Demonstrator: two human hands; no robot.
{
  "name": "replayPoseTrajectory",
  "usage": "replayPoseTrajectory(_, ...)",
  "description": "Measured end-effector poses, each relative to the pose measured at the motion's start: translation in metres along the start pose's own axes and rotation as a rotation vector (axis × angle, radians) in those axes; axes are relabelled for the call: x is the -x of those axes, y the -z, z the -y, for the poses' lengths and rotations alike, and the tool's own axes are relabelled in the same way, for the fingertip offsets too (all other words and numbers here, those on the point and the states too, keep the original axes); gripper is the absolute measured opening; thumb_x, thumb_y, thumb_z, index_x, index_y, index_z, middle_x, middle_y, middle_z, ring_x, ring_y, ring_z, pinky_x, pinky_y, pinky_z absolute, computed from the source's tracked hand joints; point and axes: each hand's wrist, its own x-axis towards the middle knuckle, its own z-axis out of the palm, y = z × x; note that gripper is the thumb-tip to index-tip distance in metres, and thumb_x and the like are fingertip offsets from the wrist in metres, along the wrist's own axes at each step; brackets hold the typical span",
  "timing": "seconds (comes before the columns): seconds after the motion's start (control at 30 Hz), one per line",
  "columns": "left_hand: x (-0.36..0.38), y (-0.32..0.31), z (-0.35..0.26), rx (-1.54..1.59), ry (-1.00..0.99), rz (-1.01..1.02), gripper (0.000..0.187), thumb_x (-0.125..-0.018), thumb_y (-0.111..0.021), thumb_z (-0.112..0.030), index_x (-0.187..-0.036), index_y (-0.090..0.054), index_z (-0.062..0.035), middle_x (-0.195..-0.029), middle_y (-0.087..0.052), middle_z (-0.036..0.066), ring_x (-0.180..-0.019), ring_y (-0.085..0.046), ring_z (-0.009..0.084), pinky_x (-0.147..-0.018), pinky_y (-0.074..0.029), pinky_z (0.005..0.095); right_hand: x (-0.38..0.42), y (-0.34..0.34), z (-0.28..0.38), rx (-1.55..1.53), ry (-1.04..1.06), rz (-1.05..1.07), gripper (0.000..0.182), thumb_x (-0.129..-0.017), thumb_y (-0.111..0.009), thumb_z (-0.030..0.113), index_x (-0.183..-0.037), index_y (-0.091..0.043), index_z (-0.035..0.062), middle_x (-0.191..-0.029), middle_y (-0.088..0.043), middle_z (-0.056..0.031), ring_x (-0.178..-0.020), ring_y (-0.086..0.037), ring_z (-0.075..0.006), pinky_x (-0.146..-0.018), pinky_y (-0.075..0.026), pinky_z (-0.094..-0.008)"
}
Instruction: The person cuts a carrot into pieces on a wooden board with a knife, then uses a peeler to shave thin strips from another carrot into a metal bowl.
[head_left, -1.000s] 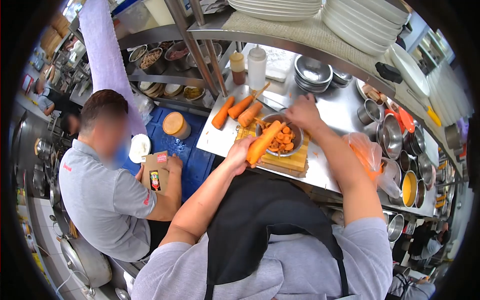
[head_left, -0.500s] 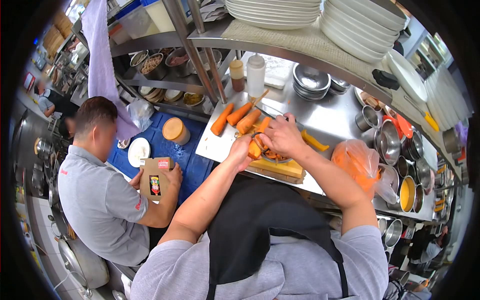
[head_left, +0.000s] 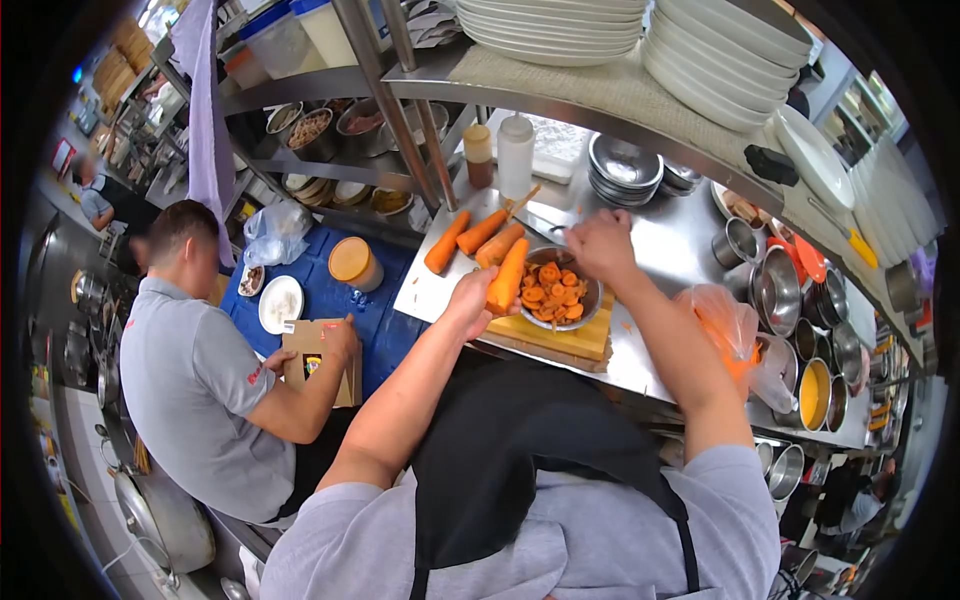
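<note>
In the head view, our left grip (head_left: 470, 298) is clamped round the near end of a carrot (head_left: 510, 272), whose long axis slants toward the worktop's (head_left: 670, 220) far edge. Our right grip (head_left: 598, 245), farther off, is curled across the bowl (head_left: 596, 298); we cannot tell on what.

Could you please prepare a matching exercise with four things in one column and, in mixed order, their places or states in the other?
Things:
1. Left hand
2. Bowl of carrot pieces
3. Tub
4. Stacked plates

Places or states:
A. On the blue surface
B. On the shelf
C. Gripping a whole carrot
D. On the yellow board

Right pairs: 1-C, 2-D, 3-A, 4-B
</note>
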Motion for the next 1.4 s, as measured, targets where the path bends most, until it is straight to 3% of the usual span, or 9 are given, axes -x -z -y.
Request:
replayPoseTrajectory(0.17, -0.002, -0.012, 0.008, -0.020, -0.003, -0.134, 0.039, -0.108, -0.037, -0.028, -0.125, -0.055, 0.0021, -0.105, -0.066, 0.016, -0.088, -0.067, 0.0276, -0.071, -0.057, 0.0402, 0.017, 0.026, 0.062, -0.173, 0.323, -0.058, 0.033, -0.095, -0.058, 0.035, -0.073, -0.072, 0.0148, -0.081, -0.062, -0.0033, -0.091, -0.058, -0.0255, -0.094, -0.036, -0.0493)
replayPoseTrajectory(0.27, -0.006, -0.008, 0.012, -0.002, -0.034, -0.077, 0.039, -0.107, -0.037, -0.027, -0.126, -0.056, 0.0015, -0.100, -0.066, 0.015, -0.083, -0.066, 0.0264, -0.067, -0.055, 0.0375, 0.020, 0.017, 0.072, -0.164, 0.385, -0.009, 0.030, -0.093, -0.060, 0.034, -0.072, -0.072, 0.0168, -0.078, -0.060, -0.0013, -0.089, -0.058, -0.0238, -0.094, -0.036, -0.0487)
replayPoseTrajectory(0.3, -0.004, -0.006, 0.012, -0.005, -0.033, -0.077, 0.039, -0.107, -0.037, -0.027, -0.126, -0.056, 0.0015, -0.100, -0.066, 0.015, -0.083, -0.066, 0.0264, -0.067, -0.055, 0.0375, 0.018, 0.012, 0.069, -0.199, 0.358, 0.056, 0.037, -0.095, -0.054, 0.038, -0.075, -0.075, 0.0148, -0.084, -0.068, -0.0044, -0.093, -0.060, -0.0248, -0.091, -0.036, -0.0500)
replayPoseTrajectory(0.57, 0.032, -0.017, -0.013, -0.118, -0.060, 0.056, 0.041, -0.107, -0.037, -0.028, -0.124, -0.058, 0.0030, -0.097, -0.066, 0.014, -0.078, -0.064, 0.0231, -0.063, -0.051, 0.0332, -0.003, -0.045, -0.034, 0.083, -0.084, 0.132, 0.044, -0.099, -0.048, 0.040, -0.081, -0.077, 0.0121, -0.088, -0.071, -0.0099, -0.096, -0.062, -0.0282, -0.097, -0.036, -0.0536)
replayPoseTrajectory(0.73, 0.002, -0.006, -0.008, -0.025, -0.012, -0.004, 0.043, -0.109, -0.036, -0.031, -0.125, -0.054, 0.0039, -0.097, -0.066, 0.015, -0.081, -0.067, 0.0246, -0.063, -0.052, 0.0342, -0.002, -0.005, 0.017, -0.048, 0.017, -0.063, 0.038, -0.098, -0.052, 0.037, -0.082, -0.077, 0.0120, -0.085, -0.070, -0.0077, -0.094, -0.061, -0.0278, -0.095, -0.037, -0.0525)
replayPoseTrajectory(0.8, -0.005, -0.004, -0.002, -0.026, -0.016, -0.014, 0.039, -0.107, -0.038, -0.031, -0.119, -0.055, 0.0015, -0.097, -0.066, 0.015, -0.075, -0.066, 0.0280, -0.062, -0.054, 0.0381, 0.003, 0.013, 0.041, -0.114, 0.176, -0.098, 0.035, -0.096, -0.055, 0.037, -0.081, -0.076, 0.0124, -0.084, -0.068, -0.0055, -0.092, -0.060, -0.0268, -0.093, -0.037, -0.0517)
replayPoseTrajectory(1.0, -0.001, -0.017, -0.003, -0.027, -0.065, -0.124, 0.033, -0.106, -0.040, -0.029, -0.118, -0.056, -0.0028, -0.098, -0.066, 0.012, -0.079, -0.065, 0.0240, -0.058, -0.051, 0.0384, 0.016, 0.035, 0.076, -0.180, 0.340, -0.116, 0.027, -0.091, -0.061, 0.033, -0.075, -0.071, 0.0141, -0.079, -0.061, -0.0018, -0.087, -0.057, -0.0231, -0.092, -0.037, -0.0486)
replayPoseTrajectory(1.23, -0.001, -0.016, -0.004, 0.008, -0.074, -0.162, 0.030, -0.105, -0.041, -0.028, -0.115, -0.058, -0.0049, -0.096, -0.065, 0.011, -0.077, -0.064, 0.0223, -0.055, -0.049, 0.0371, 0.017, 0.024, 0.081, -0.169, 0.360, -0.109, 0.024, -0.089, -0.063, 0.033, -0.075, -0.071, 0.0149, -0.078, -0.061, -0.0016, -0.087, -0.057, -0.0222, -0.090, -0.037, -0.0467)
replayPoseTrajectory(1.4, 0.008, -0.009, -0.002, -0.112, -0.014, -0.088, 0.033, -0.105, -0.040, -0.027, -0.119, -0.058, -0.0027, -0.089, -0.064, 0.012, -0.068, -0.062, 0.0220, -0.053, -0.047, 0.0353, 0.004, 0.009, 0.069, -0.170, 0.357, 0.050, 0.039, -0.094, -0.054, 0.041, -0.077, -0.075, 0.0121, -0.082, -0.067, -0.0050, -0.093, -0.059, -0.0244, -0.094, -0.036, -0.0495)
